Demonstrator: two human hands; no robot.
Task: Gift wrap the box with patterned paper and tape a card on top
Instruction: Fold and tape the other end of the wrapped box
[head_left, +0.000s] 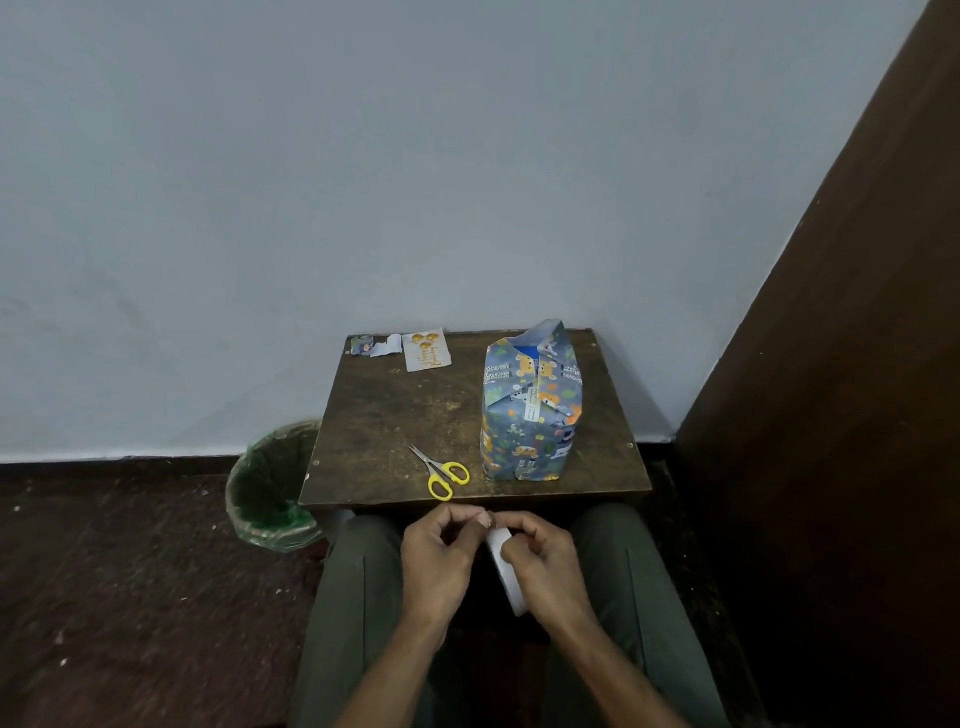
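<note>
Box at 2 o'clock on tabletop: stiff, light, paper slick; grip sides. Right hand grips tape; left hand pinches its end.

1. The table is showing worn, scuffed, matt wood.
2. The box is wearing printed paper, creased at the folds.
3. The scissors are showing bright metal blades and glossy yellow plastic handles.
4. The tape is looking smooth and white.
5. The bin is holding a crinkled green plastic liner.
</note>
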